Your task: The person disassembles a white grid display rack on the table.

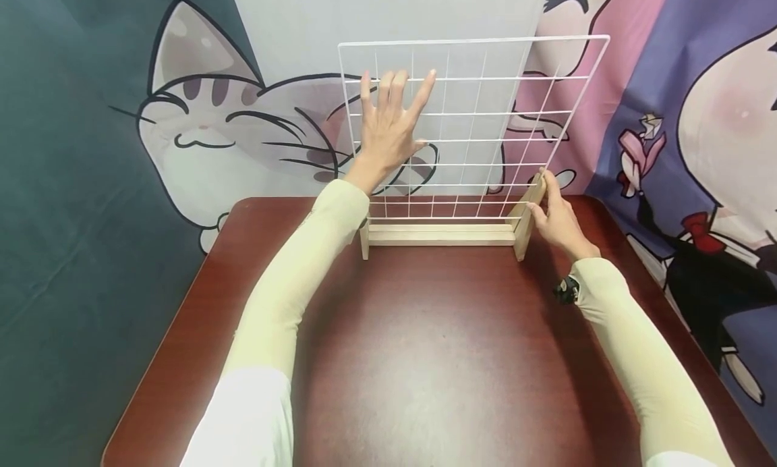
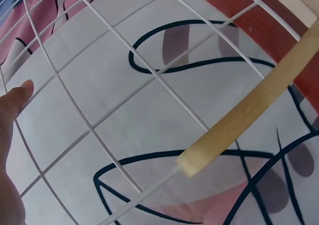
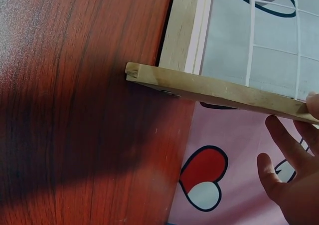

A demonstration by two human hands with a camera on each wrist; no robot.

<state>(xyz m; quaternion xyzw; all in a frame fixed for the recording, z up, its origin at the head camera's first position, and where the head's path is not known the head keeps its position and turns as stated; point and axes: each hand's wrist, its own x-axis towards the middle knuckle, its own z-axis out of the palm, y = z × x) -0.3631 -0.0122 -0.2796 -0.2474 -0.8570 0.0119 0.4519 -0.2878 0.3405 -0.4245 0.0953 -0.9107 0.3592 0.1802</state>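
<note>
A white wire grid panel (image 1: pixel 473 41) stands upright, leaning back slightly, in a pale wooden stand (image 1: pixel 440 236) at the table's far edge. Two slanted side pieces flank the stand's crossbar. My left hand (image 1: pixel 388 126) lies over the grid's left part with straight, spread fingers; its thumb (image 2: pixel 19 98) shows beside the wires in the left wrist view. At the upper end of the right wooden side piece (image 3: pixel 214 89), my right hand (image 1: pixel 561 221) pinches the wood between thumb and fingers. The left side piece (image 2: pixel 249 105) is mostly behind my left sleeve in the head view.
The reddish-brown table (image 1: pixel 425 359) has rounded corners. Behind it hangs a cloth backdrop with a cartoon cat (image 1: pixel 206 143), and more printed cloth (image 1: pixel 643 183) stands close along the right side. A dark band (image 1: pixel 567 290) is on my right wrist.
</note>
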